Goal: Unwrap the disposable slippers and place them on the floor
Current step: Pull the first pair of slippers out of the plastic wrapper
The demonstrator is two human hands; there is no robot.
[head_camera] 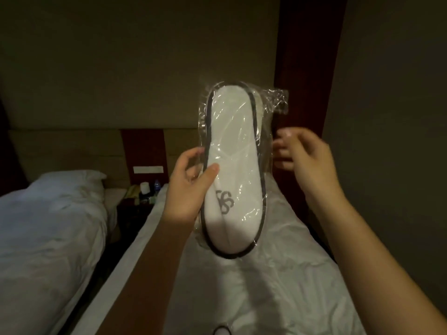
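Note:
A pack of white disposable slippers point(233, 165) with black piping and a grey logo is held upright in front of me, sealed in a clear plastic wrapper point(275, 102). My left hand point(188, 187) grips the pack at its left edge, thumb pressed on the front. My right hand point(304, 155) is blurred just right of the pack, fingers apart, at the wrapper's right edge; whether it touches the plastic is unclear. Part of another dark-edged white slipper point(222, 331) shows at the bottom edge, on the bed.
A bed with a creased white sheet point(278, 274) lies under my arms. A second white bed point(48, 226) stands at the left across a narrow gap. Between them at the back is a nightstand point(142, 197) with a bottle and small items. A dark red panel point(304, 56) rises behind.

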